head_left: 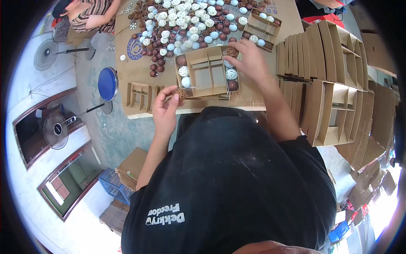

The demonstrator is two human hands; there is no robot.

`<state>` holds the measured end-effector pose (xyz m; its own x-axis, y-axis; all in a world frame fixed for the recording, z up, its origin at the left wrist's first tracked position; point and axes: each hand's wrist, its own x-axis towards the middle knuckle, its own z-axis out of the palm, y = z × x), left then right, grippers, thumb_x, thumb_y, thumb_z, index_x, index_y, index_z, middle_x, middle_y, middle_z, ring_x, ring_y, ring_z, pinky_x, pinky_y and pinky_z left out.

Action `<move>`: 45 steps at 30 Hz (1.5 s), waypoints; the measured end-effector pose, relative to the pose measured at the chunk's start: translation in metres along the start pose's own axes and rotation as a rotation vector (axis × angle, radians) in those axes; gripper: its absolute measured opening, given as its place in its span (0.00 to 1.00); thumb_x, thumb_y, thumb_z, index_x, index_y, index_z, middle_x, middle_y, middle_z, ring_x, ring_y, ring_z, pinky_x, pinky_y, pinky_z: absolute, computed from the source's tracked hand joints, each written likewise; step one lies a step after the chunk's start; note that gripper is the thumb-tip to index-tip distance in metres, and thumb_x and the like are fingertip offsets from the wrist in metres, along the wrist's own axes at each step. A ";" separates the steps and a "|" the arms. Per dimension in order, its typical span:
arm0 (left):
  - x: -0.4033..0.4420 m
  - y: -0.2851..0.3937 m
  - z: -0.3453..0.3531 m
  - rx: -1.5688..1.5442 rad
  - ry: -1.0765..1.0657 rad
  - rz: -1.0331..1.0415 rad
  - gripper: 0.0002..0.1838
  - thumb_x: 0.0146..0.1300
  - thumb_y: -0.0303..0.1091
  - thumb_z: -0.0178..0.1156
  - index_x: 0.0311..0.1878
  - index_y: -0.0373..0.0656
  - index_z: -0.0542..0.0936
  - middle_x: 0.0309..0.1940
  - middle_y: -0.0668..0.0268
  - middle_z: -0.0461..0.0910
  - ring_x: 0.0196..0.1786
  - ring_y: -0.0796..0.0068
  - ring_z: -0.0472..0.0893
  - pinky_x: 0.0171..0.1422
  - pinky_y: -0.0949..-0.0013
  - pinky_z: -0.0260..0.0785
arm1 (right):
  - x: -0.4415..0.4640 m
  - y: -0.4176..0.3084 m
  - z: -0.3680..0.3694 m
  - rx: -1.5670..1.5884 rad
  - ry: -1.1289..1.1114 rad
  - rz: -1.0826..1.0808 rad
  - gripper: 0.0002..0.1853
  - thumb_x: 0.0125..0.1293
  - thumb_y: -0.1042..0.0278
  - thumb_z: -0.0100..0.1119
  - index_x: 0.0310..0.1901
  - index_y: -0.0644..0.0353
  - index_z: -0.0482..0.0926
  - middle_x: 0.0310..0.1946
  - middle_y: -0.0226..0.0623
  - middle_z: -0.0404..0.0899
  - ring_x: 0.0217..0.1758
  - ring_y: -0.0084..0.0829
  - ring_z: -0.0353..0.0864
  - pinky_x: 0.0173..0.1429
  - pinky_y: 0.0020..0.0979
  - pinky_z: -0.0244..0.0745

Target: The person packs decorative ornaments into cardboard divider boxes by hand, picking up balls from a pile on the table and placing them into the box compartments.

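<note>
A cardboard divider box (pixel 207 70) lies on the table in front of the person. Its left column holds a dark red ball (pixel 182 60), a white woven ball (pixel 183 71) and a pale blue ball (pixel 186 81). My left hand (pixel 165 111) pinches a brown wicker ball (pixel 179 94) at the box's lower left corner. In the right column are a white woven ball (pixel 231 74) and a dark red ball (pixel 233 85). Fingers of my right hand (pixel 252 61) are round another brown wicker ball (pixel 231 52) at the upper right corner, partly covering a pale ball below it.
Loose balls (pixel 182 21) are heaped across the table's far side. A filled box (pixel 262 29) stands back right, an unfilled one (pixel 139 96) at left. Stacked dividers (pixel 330 55) rise at right. Another person (pixel 91 17) is at the far left.
</note>
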<state>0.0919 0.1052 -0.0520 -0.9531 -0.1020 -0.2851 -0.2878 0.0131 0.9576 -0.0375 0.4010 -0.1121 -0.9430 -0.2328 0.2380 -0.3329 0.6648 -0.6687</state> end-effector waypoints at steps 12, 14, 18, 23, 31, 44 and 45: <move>0.001 0.007 -0.004 0.079 0.014 0.017 0.16 0.78 0.29 0.57 0.65 0.37 0.77 0.50 0.65 0.82 0.47 0.77 0.82 0.55 0.68 0.81 | -0.009 0.037 0.032 0.128 0.048 -0.050 0.21 0.68 0.59 0.69 0.60 0.54 0.85 0.61 0.47 0.78 0.65 0.48 0.74 0.69 0.44 0.72; 0.000 0.004 -0.007 0.074 0.017 0.004 0.16 0.78 0.29 0.57 0.65 0.37 0.77 0.51 0.65 0.82 0.48 0.77 0.82 0.55 0.68 0.81 | -0.011 0.041 0.034 0.155 0.033 -0.082 0.22 0.70 0.59 0.67 0.63 0.53 0.83 0.63 0.49 0.77 0.65 0.50 0.73 0.69 0.45 0.72; -0.003 -0.001 -0.011 0.065 0.032 -0.012 0.16 0.78 0.29 0.57 0.64 0.36 0.77 0.52 0.64 0.81 0.49 0.77 0.82 0.55 0.68 0.81 | -0.011 0.019 0.027 0.292 0.089 0.006 0.25 0.68 0.63 0.68 0.65 0.61 0.77 0.62 0.50 0.76 0.65 0.49 0.75 0.68 0.42 0.73; 0.003 0.003 -0.009 0.051 0.032 -0.025 0.16 0.77 0.28 0.59 0.63 0.34 0.76 0.52 0.62 0.81 0.51 0.75 0.84 0.55 0.68 0.81 | -0.001 0.021 0.037 0.182 0.202 -0.092 0.14 0.61 0.69 0.73 0.45 0.63 0.80 0.49 0.46 0.80 0.57 0.49 0.79 0.61 0.43 0.75; 0.016 0.002 -0.009 0.070 -0.031 -0.006 0.16 0.78 0.29 0.58 0.64 0.35 0.77 0.51 0.64 0.80 0.48 0.76 0.83 0.54 0.68 0.81 | -0.002 0.014 0.036 -0.058 0.207 -0.097 0.14 0.62 0.65 0.73 0.47 0.60 0.85 0.49 0.44 0.80 0.57 0.48 0.78 0.61 0.42 0.75; 0.044 -0.006 -0.029 0.409 -0.220 0.086 0.19 0.65 0.28 0.70 0.58 0.40 0.81 0.47 0.64 0.80 0.43 0.76 0.83 0.49 0.70 0.76 | -0.005 -0.013 0.010 0.008 0.245 0.096 0.13 0.64 0.62 0.74 0.46 0.58 0.87 0.49 0.42 0.82 0.56 0.46 0.80 0.61 0.43 0.76; 0.045 -0.001 -0.028 0.573 -0.271 0.180 0.18 0.64 0.27 0.70 0.57 0.41 0.81 0.47 0.65 0.79 0.42 0.75 0.82 0.48 0.71 0.76 | -0.009 -0.017 0.006 0.018 0.255 0.107 0.13 0.65 0.62 0.73 0.47 0.58 0.86 0.50 0.41 0.82 0.56 0.45 0.80 0.60 0.42 0.76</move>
<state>0.0521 0.0730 -0.0645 -0.9592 0.2044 -0.1951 -0.0550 0.5420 0.8386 -0.0235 0.3874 -0.1067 -0.9423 0.0254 0.3337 -0.2341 0.6626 -0.7114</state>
